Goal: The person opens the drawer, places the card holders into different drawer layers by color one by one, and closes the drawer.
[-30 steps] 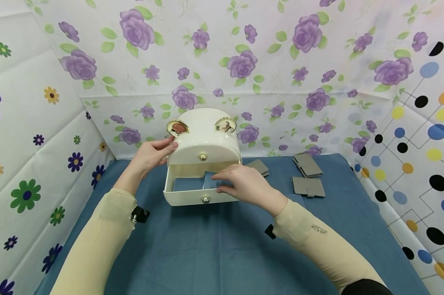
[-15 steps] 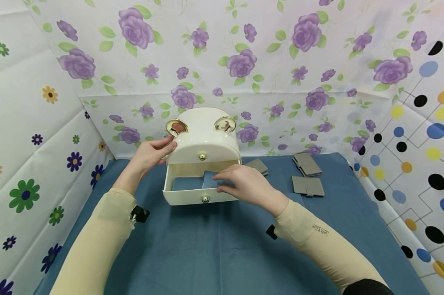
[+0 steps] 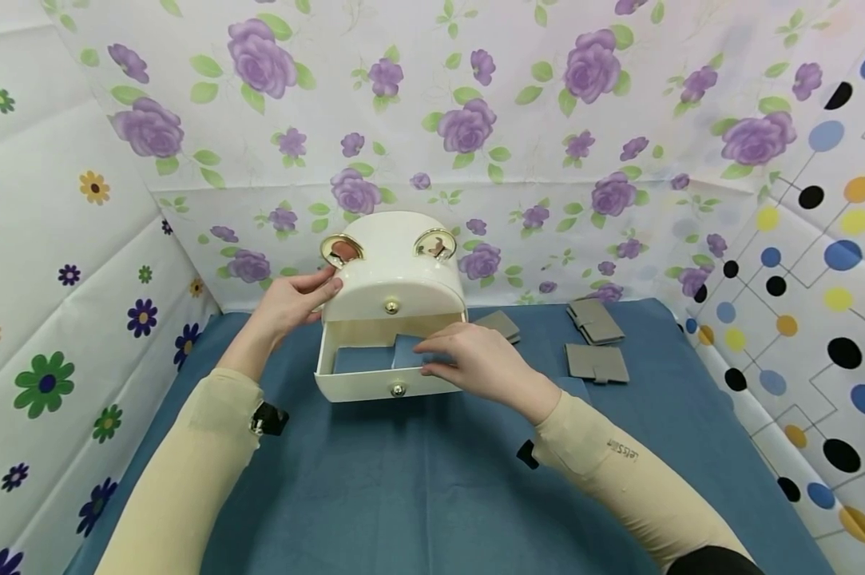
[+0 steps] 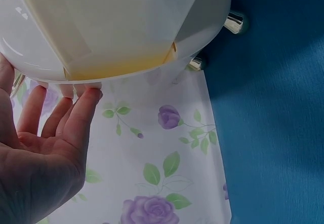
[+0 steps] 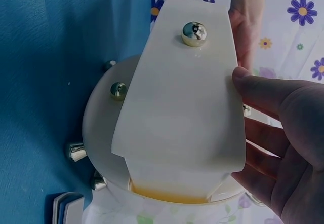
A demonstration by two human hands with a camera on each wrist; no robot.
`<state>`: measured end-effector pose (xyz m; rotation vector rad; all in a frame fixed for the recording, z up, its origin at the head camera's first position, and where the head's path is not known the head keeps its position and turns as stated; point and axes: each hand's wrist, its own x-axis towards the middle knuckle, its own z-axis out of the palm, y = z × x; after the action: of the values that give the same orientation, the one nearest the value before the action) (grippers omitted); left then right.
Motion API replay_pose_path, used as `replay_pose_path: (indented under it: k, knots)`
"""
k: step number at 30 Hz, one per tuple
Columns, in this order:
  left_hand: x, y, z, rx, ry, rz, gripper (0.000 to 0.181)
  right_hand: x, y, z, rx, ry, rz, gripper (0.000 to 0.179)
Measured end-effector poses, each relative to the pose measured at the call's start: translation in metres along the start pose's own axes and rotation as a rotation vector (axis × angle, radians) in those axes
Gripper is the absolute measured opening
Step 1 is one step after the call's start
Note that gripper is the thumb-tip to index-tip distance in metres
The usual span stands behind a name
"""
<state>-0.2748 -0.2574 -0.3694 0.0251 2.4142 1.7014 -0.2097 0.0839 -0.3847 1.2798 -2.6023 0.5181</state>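
Observation:
A cream drawer box (image 3: 403, 275) with two gold-rimmed ears stands at the back of the blue cloth. Its lower drawer (image 3: 360, 389) is pulled out. My left hand (image 3: 288, 310) holds the box by its left side, the thumb near the left ear and the fingers along the wall. At the drawer's right end, my right hand (image 3: 478, 359) reaches over the front rim and pinches a raised flat blue piece (image 3: 406, 350). Another flat blue piece (image 3: 360, 359) lies in the drawer's left part. In the right wrist view the drawer front hides the fingertips.
Two grey strap wallets, a far one (image 3: 595, 319) and a nearer one (image 3: 596, 363), lie to the right of the box. Another grey wallet (image 3: 500, 323) sits beside it, partly behind my right hand. A flat blue item (image 3: 577, 388) lies on the cloth. Floral sheeting (image 3: 547, 160) rises behind.
Both hands, the box and the drawer keep their places. Only the head view shifts slightly.

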Motion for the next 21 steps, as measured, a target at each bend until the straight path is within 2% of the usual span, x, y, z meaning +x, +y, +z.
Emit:
replay_pose_path:
  k: [13,16,21]
  knots:
    - [0.002,-0.002,-0.002,0.003,-0.004,-0.005,0.071,-0.005,0.004,-0.001,0.014,0.006,0.012,0.029]
    - [0.003,-0.003,-0.001,0.001,-0.008,-0.005,0.071,-0.008,0.006,-0.003,0.022,0.034,0.013,0.027]
    - [0.002,-0.002,0.0,0.001,-0.006,0.009,0.073,-0.017,0.012,-0.006,0.04,0.123,0.01,0.021]
